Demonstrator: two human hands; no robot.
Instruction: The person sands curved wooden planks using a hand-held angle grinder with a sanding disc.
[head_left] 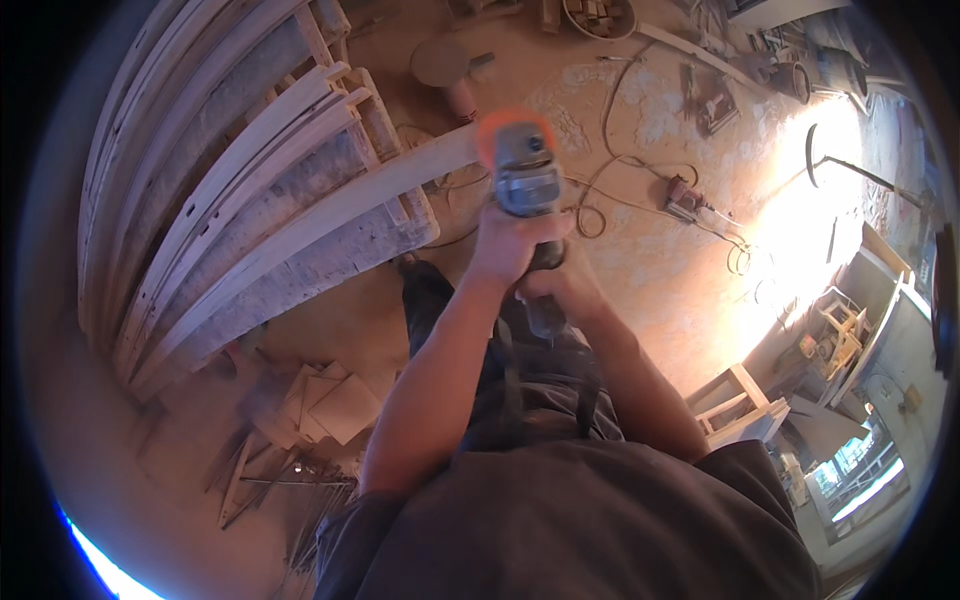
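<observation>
Both my hands are closed around an angle grinder point(527, 188) with a grey metal head and an orange disc point(490, 135) that looks blurred. My left hand point(503, 245) wraps the body just behind the head. Farther back, my right hand point(568, 285) grips the dark rear handle. The disc overlaps the end of a long, curved-looking pale wooden board point(400, 172) in the picture; whether it touches the wood I cannot tell. That board reaches leftward over a whitish, dusty work surface point(340, 245).
More long boards point(230, 150) lie on the supports at left. A round-topped stool point(440, 62) stands beyond. Cables point(610, 130) and a reddish power tool point(687, 198) lie on the dusty floor. Wood panels point(335, 400) are piled near left, and a wooden frame point(738, 400) stands at right.
</observation>
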